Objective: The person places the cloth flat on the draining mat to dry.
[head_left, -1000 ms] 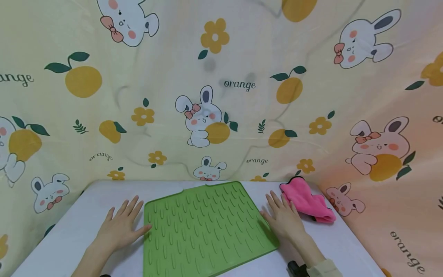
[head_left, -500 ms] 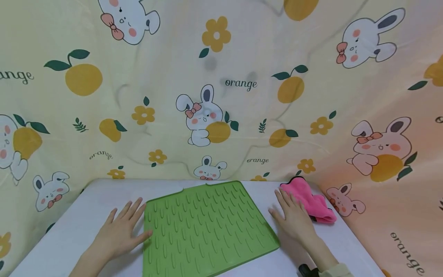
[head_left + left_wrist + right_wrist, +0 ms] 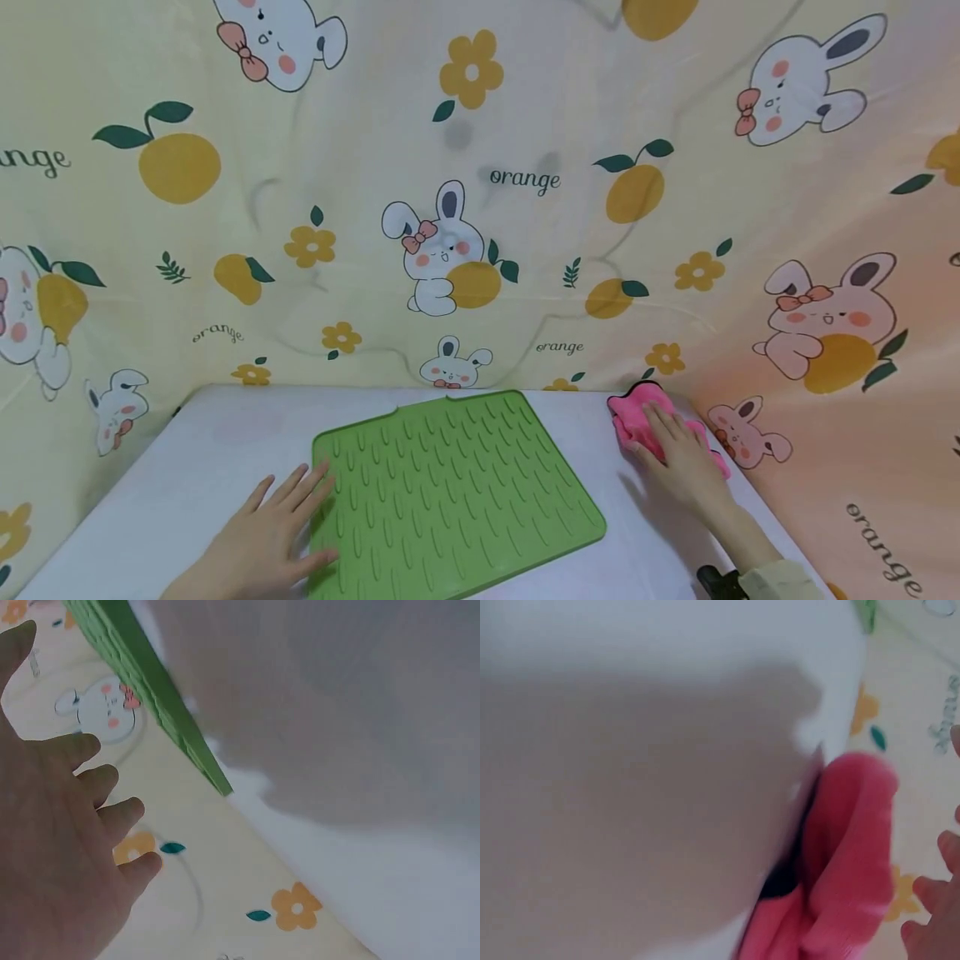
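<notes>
A green mat (image 3: 457,492) with raised ridges lies on the white table. My left hand (image 3: 262,533) is at the mat's left edge, fingers spread, with thumb and fingertips overlapping it in the head view. The left wrist view shows that hand (image 3: 67,832) holding nothing, with the mat's edge (image 3: 165,705) beyond it. At the back right is a crumpled pink cloth (image 3: 637,417) with dark edging. My right hand (image 3: 686,458) is over this cloth, fingers extended. In the right wrist view the fingertips (image 3: 930,892) appear beside the cloth (image 3: 847,855); whether they touch it I cannot tell.
The white table (image 3: 187,467) meets a patterned curtain (image 3: 360,167) of rabbits and oranges at the back and on both sides. A black band (image 3: 720,581) is at my right wrist, below a pale sleeve (image 3: 780,581).
My right hand has moved right, from the mat's right edge to over the pink cloth. My left hand has shifted slightly down and toward the mat. The mat stays in place.
</notes>
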A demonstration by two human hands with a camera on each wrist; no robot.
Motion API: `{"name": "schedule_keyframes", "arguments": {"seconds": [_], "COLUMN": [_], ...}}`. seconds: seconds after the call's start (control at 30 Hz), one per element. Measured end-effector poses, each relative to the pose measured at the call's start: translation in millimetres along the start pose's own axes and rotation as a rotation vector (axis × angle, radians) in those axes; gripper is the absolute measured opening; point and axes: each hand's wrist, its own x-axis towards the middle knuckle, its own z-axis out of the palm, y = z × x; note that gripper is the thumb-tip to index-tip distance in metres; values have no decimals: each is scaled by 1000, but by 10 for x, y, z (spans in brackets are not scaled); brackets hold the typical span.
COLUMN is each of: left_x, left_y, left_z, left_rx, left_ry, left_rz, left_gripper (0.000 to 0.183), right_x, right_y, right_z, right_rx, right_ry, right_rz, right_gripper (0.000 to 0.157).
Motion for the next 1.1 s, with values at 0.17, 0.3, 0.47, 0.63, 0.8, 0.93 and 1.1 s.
{"name": "schedule_keyframes", "arguments": {"seconds": [0.17, 0.3, 0.47, 0.63, 0.8, 0.93, 1.1], "left_x": [-44, -72, -108, -164, -202, -212, -223], "left_y": [56, 74, 69, 55, 60, 75, 89], "left_z": [70, 144, 203, 256, 331, 359, 372], "left_rx": [-5, 22, 16, 13, 53, 89, 134], "left_ry": [-12, -39, -91, -117, -87, -83, -40], "left_rz": [105, 169, 193, 229, 267, 271, 288], "left_gripper": [90, 87, 85, 90, 91, 91, 91], "right_x": [65, 126, 195, 245, 290, 319, 346], "right_y": [143, 203, 271, 318, 361, 377, 402], "right_z": [31, 68, 92, 113, 170, 206, 252], "right_rx": [17, 20, 12, 23, -24, -41, -60], "right_ry": [-60, -105, -143, -185, -200, -196, -175], "right_rz": [-7, -16, -65, -122, -154, -175, -224], "right_gripper": [75, 72, 69, 64, 58, 54, 47]}}
